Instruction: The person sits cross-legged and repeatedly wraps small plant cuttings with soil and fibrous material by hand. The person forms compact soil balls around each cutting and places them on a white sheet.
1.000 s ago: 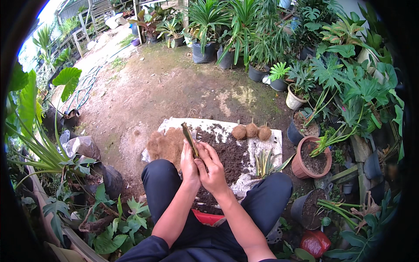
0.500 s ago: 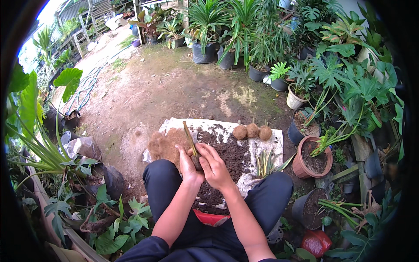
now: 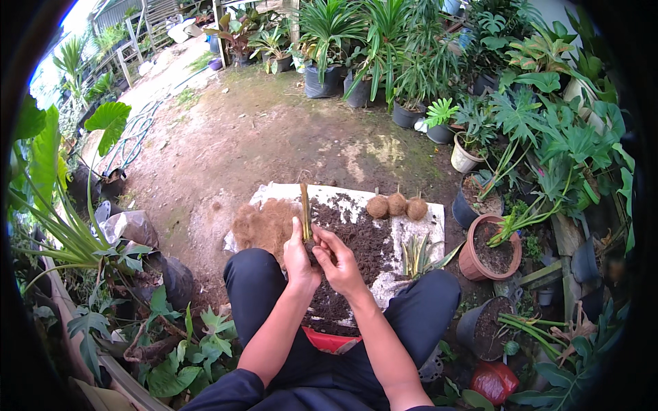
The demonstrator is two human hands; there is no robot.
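Between my two hands stands a narrow yellow-and-green leaf cutting [image 3: 305, 209], nearly upright, its lower end hidden by dark soil and fingers. My left hand [image 3: 299, 259] is closed round its base, thumb up along the leaf. My right hand [image 3: 337, 262] cups the base from the other side with bent fingers. Below them dark potting soil [image 3: 360, 240] is spread over a white sheet [image 3: 430, 229]. Brown coir fibre [image 3: 264, 225] lies in a heap left of the hands. Three round fibre balls [image 3: 396, 204] sit in a row along the sheet's far right.
Several striped leaf cuttings [image 3: 415, 257] lie by my right knee. A red object [image 3: 332, 340] rests between my legs. Potted plants line the right side, with a terracotta-coloured pot [image 3: 471, 257] nearest. A coiled hose [image 3: 133, 137] lies on the ground at far left.
The leaf cutting has turned from leaning left to nearly upright. My left thumb has come up along it, and my right fingers have bent in more.
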